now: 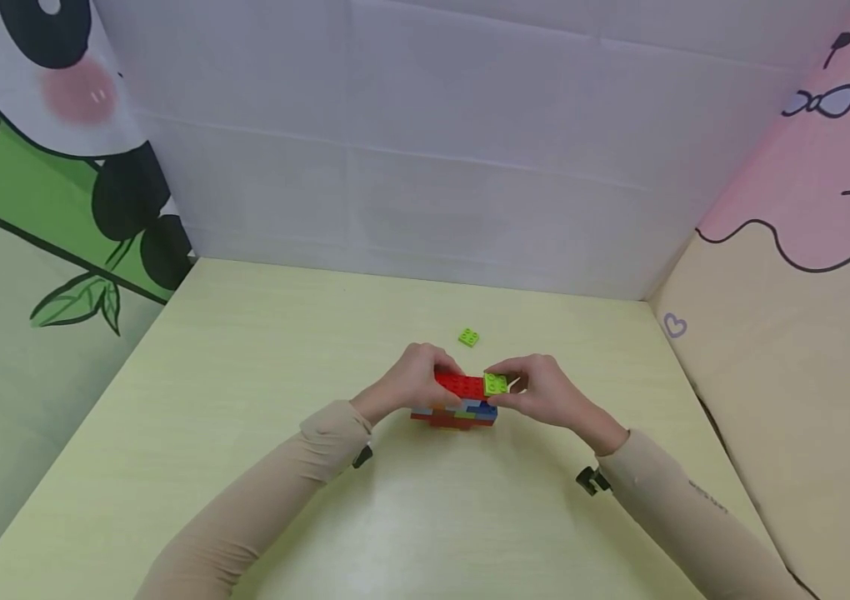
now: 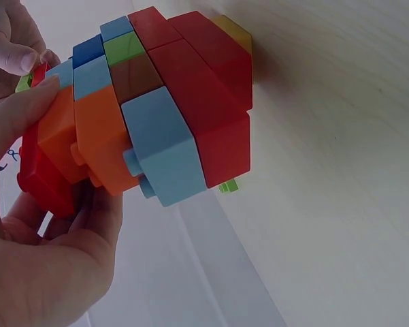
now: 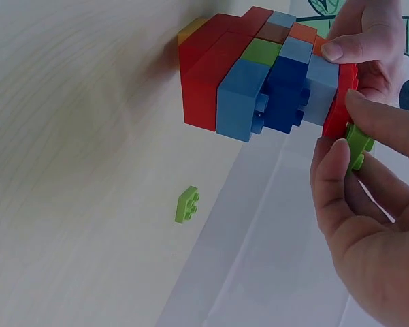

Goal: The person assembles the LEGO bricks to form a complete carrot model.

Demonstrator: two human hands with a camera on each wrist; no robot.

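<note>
Nearest to you, your two forearms in beige sleeves reach forward over a pale yellow-green table (image 1: 245,467), each with a small dark camera mount at the wrist.

Your left hand (image 1: 412,385) curls around the left end of a stack of toy bricks (image 1: 457,405) that stands on the table near its middle. In the left wrist view your thumb lies along the orange bricks and your fingers wrap under the red plate (image 1: 458,384) that forms the top layer, so this hand grips the stack.

Your right hand (image 1: 541,392) is at the right end of the stack. Its thumb and forefinger pinch a small lime-green plate (image 1: 496,383), held flat at the right edge of the red plate. In the right wrist view this green plate (image 3: 358,144) touches the end of the red top layer; whether it is fully seated on the studs cannot be told.

The stack has several layers: red at the bottom, then blue, light blue, orange, brown and green bricks, with a yellow piece just showing at the far bottom corner.

Beyond your hands, a second small lime-green plate (image 1: 468,337) lies loose and flat on the table, near the stack but apart from it.

Farther back, a white wall closes the table. A panda and bamboo picture covers the left wall, and a pink cartoon figure covers the right wall.
</note>
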